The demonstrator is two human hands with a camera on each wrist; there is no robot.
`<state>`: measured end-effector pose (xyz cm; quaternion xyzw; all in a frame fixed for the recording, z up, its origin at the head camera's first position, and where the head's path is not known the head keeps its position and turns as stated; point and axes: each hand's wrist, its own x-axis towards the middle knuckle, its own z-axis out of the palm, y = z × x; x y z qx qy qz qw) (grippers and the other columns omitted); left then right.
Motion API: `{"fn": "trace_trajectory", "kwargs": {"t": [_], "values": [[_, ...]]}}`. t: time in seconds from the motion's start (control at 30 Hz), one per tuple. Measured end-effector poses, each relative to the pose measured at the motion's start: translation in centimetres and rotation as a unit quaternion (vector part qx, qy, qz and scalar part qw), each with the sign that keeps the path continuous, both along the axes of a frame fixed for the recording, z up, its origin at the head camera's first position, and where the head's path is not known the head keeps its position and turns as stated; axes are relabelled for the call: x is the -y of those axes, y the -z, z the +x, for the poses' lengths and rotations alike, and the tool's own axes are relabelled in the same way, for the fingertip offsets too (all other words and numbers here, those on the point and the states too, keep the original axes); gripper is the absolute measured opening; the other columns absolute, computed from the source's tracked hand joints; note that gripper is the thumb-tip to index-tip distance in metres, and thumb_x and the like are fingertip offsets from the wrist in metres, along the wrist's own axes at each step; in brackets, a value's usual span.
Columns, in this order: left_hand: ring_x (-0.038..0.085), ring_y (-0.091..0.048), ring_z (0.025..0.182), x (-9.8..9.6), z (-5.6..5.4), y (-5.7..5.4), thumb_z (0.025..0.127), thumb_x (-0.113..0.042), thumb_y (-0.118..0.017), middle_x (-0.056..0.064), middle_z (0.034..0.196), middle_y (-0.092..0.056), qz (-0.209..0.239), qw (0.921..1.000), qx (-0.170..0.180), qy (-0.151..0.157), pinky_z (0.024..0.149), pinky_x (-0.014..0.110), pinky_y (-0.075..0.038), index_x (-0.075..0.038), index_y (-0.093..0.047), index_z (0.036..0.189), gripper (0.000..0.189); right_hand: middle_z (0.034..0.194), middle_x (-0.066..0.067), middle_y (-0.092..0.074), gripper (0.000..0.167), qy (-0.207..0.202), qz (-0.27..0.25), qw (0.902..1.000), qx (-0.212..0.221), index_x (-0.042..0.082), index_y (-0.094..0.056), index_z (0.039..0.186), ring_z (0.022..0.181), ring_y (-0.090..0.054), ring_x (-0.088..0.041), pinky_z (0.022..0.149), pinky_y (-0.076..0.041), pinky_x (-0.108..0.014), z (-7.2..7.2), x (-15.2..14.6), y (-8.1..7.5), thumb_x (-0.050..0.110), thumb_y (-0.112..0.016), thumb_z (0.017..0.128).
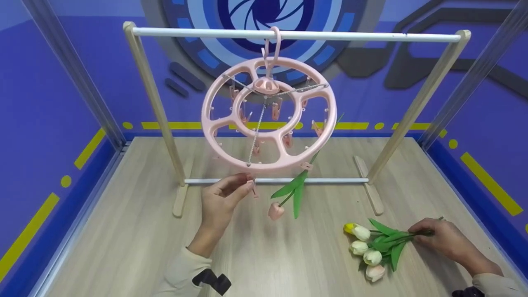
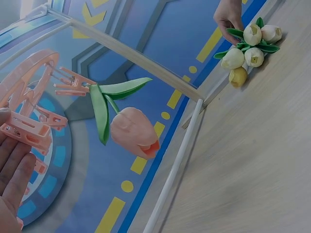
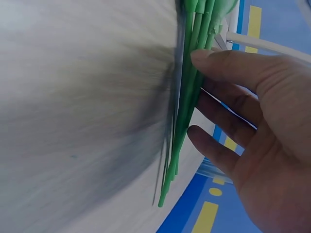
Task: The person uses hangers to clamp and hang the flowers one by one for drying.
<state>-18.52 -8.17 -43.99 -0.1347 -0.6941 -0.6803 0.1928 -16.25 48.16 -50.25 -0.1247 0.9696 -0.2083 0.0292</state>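
A round pink clip hanger (image 1: 214, 152) hangs by its hook, with small clothespins around it. My left hand (image 1: 218, 206) pinches a pink clothespin (image 2: 26, 133) at the ring's near edge, thumb on one side and fingers on the other. To the right of that hand, a pink artificial tulip (image 1: 276, 210) dangles head down, its stem in another clothespin (image 1: 306, 166). On the right side of the table, my right hand (image 1: 447, 239) holds a bunch of artificial tulips (image 1: 372, 257) by their green stems (image 3: 187, 97). Their heads are white, yellow and pale pink.
The hanger's hook is over the white top bar (image 1: 198, 33) of a wooden-legged rack (image 1: 154, 99). A lower white bar (image 1: 338, 180) runs close to the table (image 1: 123, 247). Blue patterned walls (image 1: 62, 103) enclose the back and sides.
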Motion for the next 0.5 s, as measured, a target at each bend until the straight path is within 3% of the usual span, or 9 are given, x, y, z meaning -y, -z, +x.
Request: {"fn": "trace_trajectory", "kwargs": {"t": [0.1,0.27,0.37,0.5], "values": [[0.023,-0.075,0.1,-0.01,-0.05,-0.02,0.091,-0.01,-0.086,0.003,0.109,-0.08,0.009,1.0,0.004,0.0,0.085,0.031,-0.063,-0.005,-0.081,0.112,0.022,0.092,0.003,-0.076,0.018,0.005,0.005,0.9999,-0.013,0.013,-0.082,0.096,0.085,-0.071,-0.011,0.076,-0.061,-0.038,0.06,0.12,0.06,0.0,-0.086,0.085],[0.023,-0.075,0.099,-0.04,-0.13,0.05,0.09,-0.009,-0.086,0.003,0.109,-0.08,0.01,0.9999,0.004,-0.001,0.086,0.031,-0.063,-0.005,-0.082,0.112,0.022,0.087,0.006,-0.074,0.02,0.023,0.006,0.9996,-0.018,0.017,-0.08,0.089,0.082,-0.07,-0.011,0.089,-0.056,-0.06,0.14,0.32,0.08,-0.001,-0.086,0.084],[0.022,-0.075,0.1,-0.04,-0.13,0.12,0.091,-0.01,-0.086,0.003,0.109,-0.08,0.007,1.0,0.003,-0.002,0.087,0.032,-0.063,-0.005,-0.081,0.112,0.023,0.088,0.006,-0.073,0.021,0.033,0.004,0.9992,-0.02,0.018,-0.079,0.088,0.082,-0.069,-0.013,0.087,-0.058,-0.053,0.15,0.36,-0.06,-0.001,-0.085,0.085],[0.023,-0.076,0.101,-0.05,-0.08,0.13,0.091,-0.01,-0.086,0.002,0.109,-0.08,0.006,1.0,0.003,0.0,0.087,0.033,-0.063,-0.005,-0.081,0.113,0.023,0.09,0.005,-0.073,0.021,0.034,0.002,0.9986,-0.041,0.02,-0.08,0.09,0.085,-0.068,-0.019,0.072,-0.059,-0.036,0.19,0.31,-0.26,0.0,-0.086,0.085]]}}
